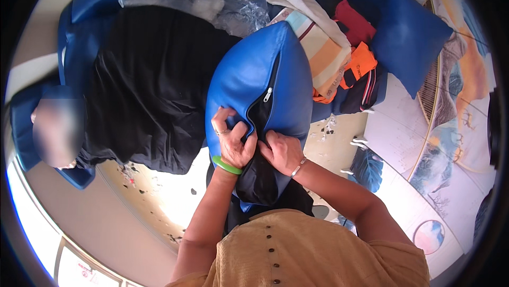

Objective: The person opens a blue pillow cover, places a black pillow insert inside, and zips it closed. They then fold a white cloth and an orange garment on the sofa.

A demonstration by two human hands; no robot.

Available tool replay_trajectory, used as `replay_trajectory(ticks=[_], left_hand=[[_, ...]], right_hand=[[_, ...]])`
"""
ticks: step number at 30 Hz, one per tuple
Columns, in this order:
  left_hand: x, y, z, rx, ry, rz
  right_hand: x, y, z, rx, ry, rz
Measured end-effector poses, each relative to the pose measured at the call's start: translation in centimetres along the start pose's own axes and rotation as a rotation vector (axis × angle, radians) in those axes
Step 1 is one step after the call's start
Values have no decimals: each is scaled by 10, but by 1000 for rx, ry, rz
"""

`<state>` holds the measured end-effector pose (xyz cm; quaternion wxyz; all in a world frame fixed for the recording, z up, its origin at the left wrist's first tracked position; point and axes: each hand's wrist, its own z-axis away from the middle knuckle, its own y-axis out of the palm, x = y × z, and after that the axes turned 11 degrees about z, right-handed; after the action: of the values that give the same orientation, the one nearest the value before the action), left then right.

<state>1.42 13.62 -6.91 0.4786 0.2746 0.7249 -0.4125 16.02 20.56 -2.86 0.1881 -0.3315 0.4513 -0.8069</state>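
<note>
The left hand (233, 142) and right hand (285, 153) pinch the blue cushion (236, 77); above its zip pull (268, 95), toward 12 o'clock, seems closed, leaving 6 o'clock gaping.

No wording is legible: 1 orange cloth (361, 60) carries small dark print, 1 white panel (74, 271) faint reddish print.

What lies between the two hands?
The dark zip opening of the held cushion lies between the left hand and right hand in the head view.
</note>
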Motion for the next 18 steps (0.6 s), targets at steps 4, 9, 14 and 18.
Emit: replay_trajectory(ticks=[4, 9, 14, 18], left_hand=[[-15, -19, -12, -103, -103, 251], [-11, -26, -22, -153, -263, 208], [-8, 2, -43, -298, -396, 52], [13, 27, -49, -150, -406, -299]], right_hand=[[6, 1, 1, -68, -20, 27], [18, 6, -8, -69, -29, 51], [22, 6, -12, -33, 20, 48], [15, 8, -16, -85, -5, 7]])
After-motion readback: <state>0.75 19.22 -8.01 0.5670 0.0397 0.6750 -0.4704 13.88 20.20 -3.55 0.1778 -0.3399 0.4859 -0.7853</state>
